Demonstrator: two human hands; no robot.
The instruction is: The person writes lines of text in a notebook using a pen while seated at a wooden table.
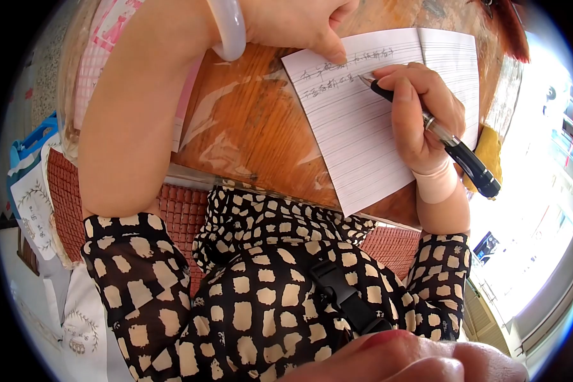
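A lined sheet of paper lies tilted on the wooden table, with two rows of handwriting near its upper left. My right hand rests on the sheet, closed around a black pen with a clear section. The pen's tip touches or nearly touches the end of the second row. At the top edge of the view is my left hand, its fingers curled and its thumb on the paper's upper left part. The frame cuts off some of its fingers. A pale bangle circles the left wrist.
Clear plastic covers the wooden table. A pink-and-white patterned item lies under my left forearm. Something dark red stands at the upper right, and a yellow item is beside the sheet. Red woven seating shows below the table edge.
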